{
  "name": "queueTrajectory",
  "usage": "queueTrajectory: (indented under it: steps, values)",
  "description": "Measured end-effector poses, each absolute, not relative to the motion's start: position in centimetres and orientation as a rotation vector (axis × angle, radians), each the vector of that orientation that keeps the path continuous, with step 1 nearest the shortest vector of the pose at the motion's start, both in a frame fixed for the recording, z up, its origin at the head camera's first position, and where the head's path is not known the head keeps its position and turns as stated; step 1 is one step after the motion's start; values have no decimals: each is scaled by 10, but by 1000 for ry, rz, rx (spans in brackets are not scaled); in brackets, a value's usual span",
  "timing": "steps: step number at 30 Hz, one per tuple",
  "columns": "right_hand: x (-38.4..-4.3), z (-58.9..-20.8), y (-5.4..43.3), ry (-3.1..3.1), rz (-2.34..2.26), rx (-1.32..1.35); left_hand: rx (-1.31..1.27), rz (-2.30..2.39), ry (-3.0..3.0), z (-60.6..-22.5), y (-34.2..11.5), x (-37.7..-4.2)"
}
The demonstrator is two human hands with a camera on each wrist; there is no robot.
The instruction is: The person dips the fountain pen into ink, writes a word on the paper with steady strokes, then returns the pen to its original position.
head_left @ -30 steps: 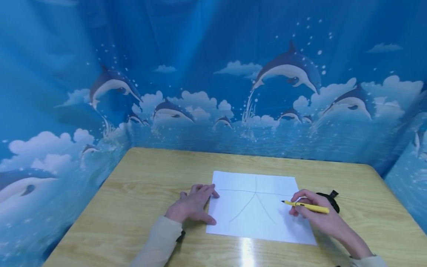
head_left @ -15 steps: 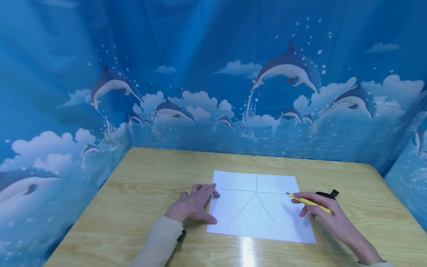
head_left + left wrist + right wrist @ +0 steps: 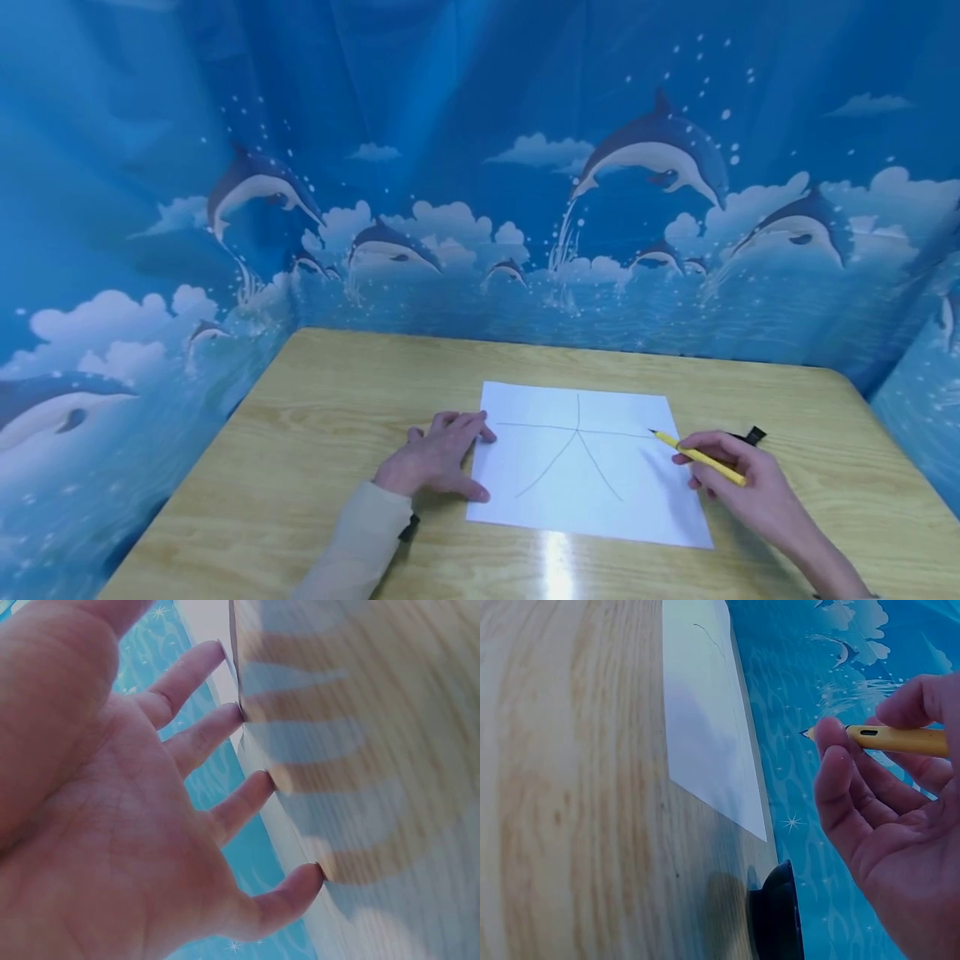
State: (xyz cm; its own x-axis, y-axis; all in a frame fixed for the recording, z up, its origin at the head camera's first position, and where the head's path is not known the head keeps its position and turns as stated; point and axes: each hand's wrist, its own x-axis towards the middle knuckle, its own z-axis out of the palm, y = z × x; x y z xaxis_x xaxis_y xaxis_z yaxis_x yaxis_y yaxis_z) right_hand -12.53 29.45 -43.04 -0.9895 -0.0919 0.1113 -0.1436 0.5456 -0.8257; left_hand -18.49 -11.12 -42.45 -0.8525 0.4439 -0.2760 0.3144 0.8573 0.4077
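A white sheet of paper (image 3: 547, 512) lies on the table, bearing thin drawn lines: a short upright stroke, a long horizontal one and two slanting strokes that spread downward from their crossing. My left hand (image 3: 435, 462) rests at the sheet's left edge, fingers spread. In the left wrist view the fingertips (image 3: 292, 896) press on the wooden surface. My right hand (image 3: 750, 483) pinches a slim yellow pen (image 3: 708, 463) over the sheet's right edge. Its dark tip appears near the right end of the horizontal line; the right wrist view shows the pen (image 3: 900, 739) raised above the paper.
A black, bowl-shaped object (image 3: 776, 915) stands right of the paper, mostly hidden behind the right hand in the head view. The light wooden table (image 3: 360, 383) reaches back to a blue dolphin-print curtain (image 3: 450, 150), which also hangs at both sides.
My right hand has shifted right and tilted the pen, its tip moving up and right toward the end of the horizontal line. The left hand stays in place; the drawn lines look unchanged.
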Motion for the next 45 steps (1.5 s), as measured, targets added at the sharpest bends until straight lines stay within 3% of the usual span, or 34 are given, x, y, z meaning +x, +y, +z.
queueTrajectory:
  steps: [16,45]
  values:
    - [-126,-429,296,-2762,1375,237,552,520,2666,-422,-111,-187]
    - [-114,-439,356,-2740,968,-170,586,514,2702,-428,-115,-181]
